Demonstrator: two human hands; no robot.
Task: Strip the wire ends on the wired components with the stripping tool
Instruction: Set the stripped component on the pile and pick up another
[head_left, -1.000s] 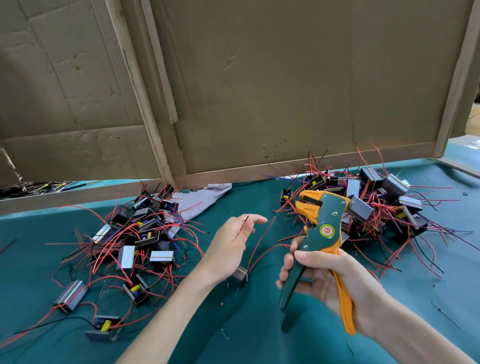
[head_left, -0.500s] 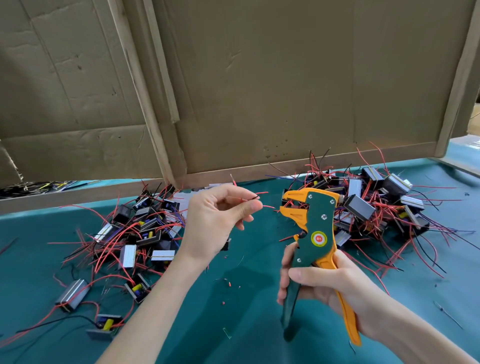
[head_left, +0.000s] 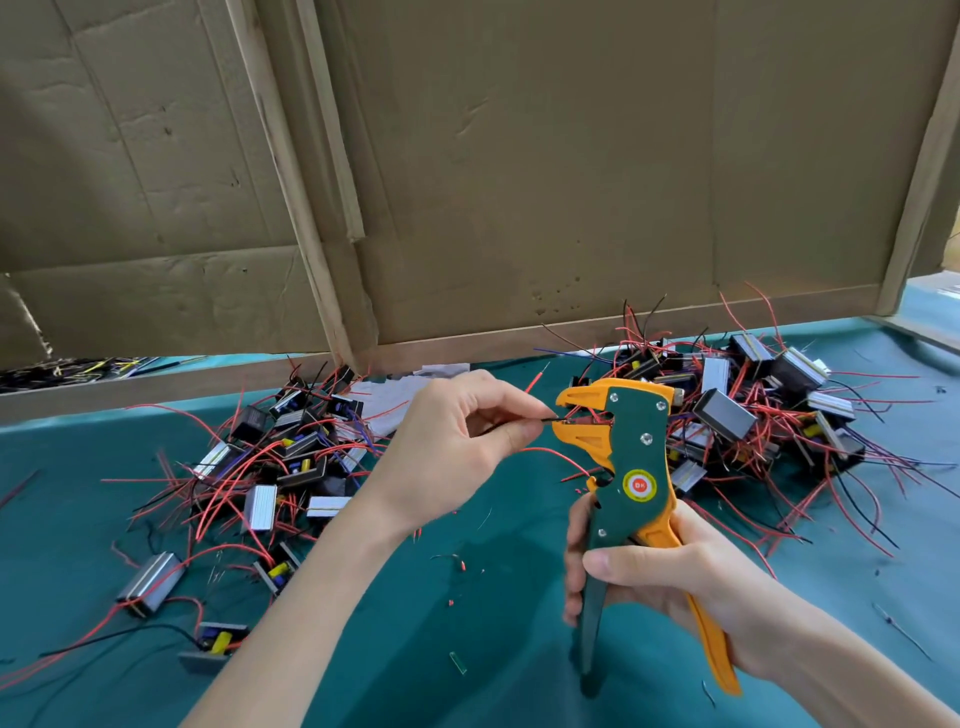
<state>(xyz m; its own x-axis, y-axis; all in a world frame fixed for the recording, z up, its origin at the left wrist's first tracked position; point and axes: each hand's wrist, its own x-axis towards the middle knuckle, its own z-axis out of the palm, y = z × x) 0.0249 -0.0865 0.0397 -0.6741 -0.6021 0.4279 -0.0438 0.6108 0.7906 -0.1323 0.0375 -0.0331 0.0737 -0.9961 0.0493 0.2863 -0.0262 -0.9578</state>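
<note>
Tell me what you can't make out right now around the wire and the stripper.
- Head view: wire tip inside the stripping tool mouth, too small to see if stripped.
- The component on that wire, hidden behind the left hand.
- Tool handles, partly covered by the right hand.

A: How is the table covering (head_left: 519, 649) finished?

B: A matt teal cloth is seen, smooth, faintly creased. Behind it, rough brown cardboard panels (head_left: 545, 171) are framed in bare, unpainted wood strips (head_left: 291, 171).

A: And the stripping tool (head_left: 631, 467)?

B: Moulded plastic, orange and dark green, with a slight sheen; small bright metal rivets are set in it, and a glossy round sticker.

A: The wired components (head_left: 724, 413)?

B: Brushed, silvery metal casings are shown, with wires in smooth red and black plastic insulation.
</note>
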